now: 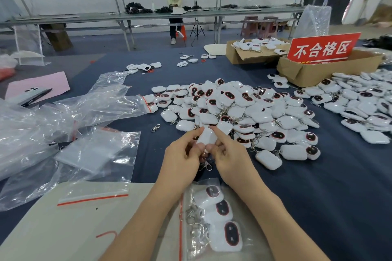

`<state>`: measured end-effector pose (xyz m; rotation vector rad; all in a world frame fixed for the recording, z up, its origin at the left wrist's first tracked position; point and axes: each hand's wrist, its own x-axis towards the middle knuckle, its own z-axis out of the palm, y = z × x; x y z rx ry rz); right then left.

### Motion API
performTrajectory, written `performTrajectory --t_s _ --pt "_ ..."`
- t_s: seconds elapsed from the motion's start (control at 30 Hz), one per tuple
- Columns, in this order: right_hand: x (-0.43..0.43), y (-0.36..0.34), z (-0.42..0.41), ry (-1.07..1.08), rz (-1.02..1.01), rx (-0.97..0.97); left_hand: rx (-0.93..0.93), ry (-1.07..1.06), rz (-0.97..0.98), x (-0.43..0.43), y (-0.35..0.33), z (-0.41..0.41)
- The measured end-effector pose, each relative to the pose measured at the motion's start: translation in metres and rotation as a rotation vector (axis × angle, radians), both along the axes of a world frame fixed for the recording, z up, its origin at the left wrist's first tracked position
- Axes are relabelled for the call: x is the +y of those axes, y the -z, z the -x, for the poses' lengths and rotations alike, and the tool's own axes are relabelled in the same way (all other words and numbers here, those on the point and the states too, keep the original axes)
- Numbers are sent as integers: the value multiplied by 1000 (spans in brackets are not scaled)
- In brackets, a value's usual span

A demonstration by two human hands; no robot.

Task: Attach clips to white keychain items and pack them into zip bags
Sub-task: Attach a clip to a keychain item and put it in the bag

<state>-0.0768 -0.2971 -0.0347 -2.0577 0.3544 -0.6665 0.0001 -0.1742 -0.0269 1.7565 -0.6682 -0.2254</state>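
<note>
Holding one small white plastic keychain [206, 137] between them, the left hand [182, 160] and right hand [230, 158] pinch it above the blue table [318, 186]. Its silver metal clip [206, 165] hangs below. Next, I think, it goes into the clear zip bag [214, 218].

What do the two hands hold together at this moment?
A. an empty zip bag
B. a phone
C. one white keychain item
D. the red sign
C: the left hand and the right hand both pinch one white keychain item in front of the pile, and a metal clip hangs beneath it between the hands.
</note>
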Motion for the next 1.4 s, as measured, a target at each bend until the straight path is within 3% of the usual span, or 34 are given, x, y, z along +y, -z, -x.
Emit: performTrajectory --t_s 0.23,0.53,0.73,0.87,0.97,1.13,1.4 --pt "-3 1 3 47 -104 -7 107 28 69 -1 0 -1" --pt "-4 -4 7 69 -456 -92 180 14 111 -2 -5 3" --pt "-4 -6 7 83 -439 -123 107 20 70 -2 -4 4" --pt "-5 -8 8 97 -305 -150 12 119 12 -1 -6 4" --pt "-5 -9 9 91 -316 -173 -30 175 -7 0 -8 5" --pt "-6 -16 10 -130 -344 -89 27 162 58 5 -8 4" --pt "-6 -16 13 -67 -413 -125 100 214 126 5 -9 4"
